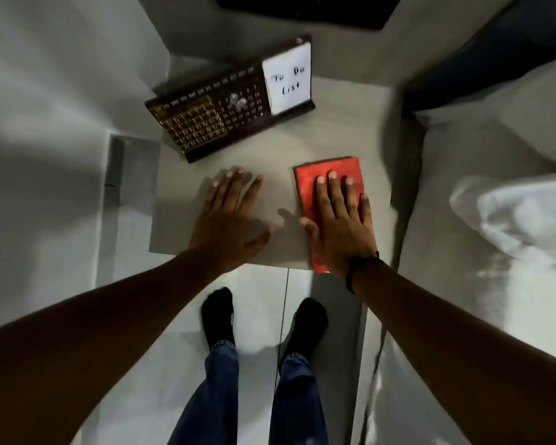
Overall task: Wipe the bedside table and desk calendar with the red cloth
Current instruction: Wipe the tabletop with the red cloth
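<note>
white bedding [511, 216], tiled floor [257, 303]

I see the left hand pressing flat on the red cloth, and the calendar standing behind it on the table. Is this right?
Not quite. In the head view, the right hand presses flat on the red cloth; the left hand rests on the bare table. The calendar does stand behind.

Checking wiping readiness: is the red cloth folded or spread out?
Folded: the cloth is a compact flat rectangle under the flat right hand on the table.
</note>
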